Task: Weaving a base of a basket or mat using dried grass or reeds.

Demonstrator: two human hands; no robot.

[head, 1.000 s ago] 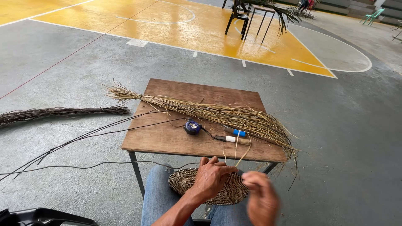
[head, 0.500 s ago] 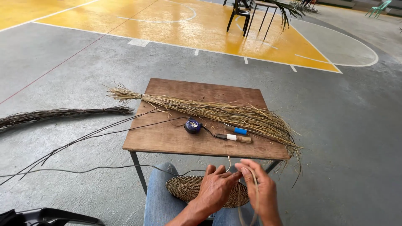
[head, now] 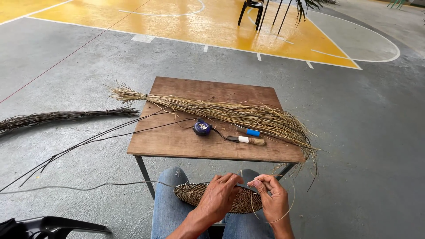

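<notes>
Left hand (head: 220,196) clamps woven disc (head: 208,197); right hand (head: 271,198) pinches pale strand (head: 290,208) (looped).

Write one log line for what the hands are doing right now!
left hand: presses flat round woven mat on lap | right hand: pinches thin pale looping strand | wooden table: tied pale straw bundle

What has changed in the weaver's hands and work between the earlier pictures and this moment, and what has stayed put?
The right hand, held apart a second ago, has closed in on the left hand at the rim of the woven disc on the lap. The pale strand, earlier rising toward the table, now loops down round the right hand. The wooden table, straw bundle, round blue tool and two handled tools stayed put.
</notes>
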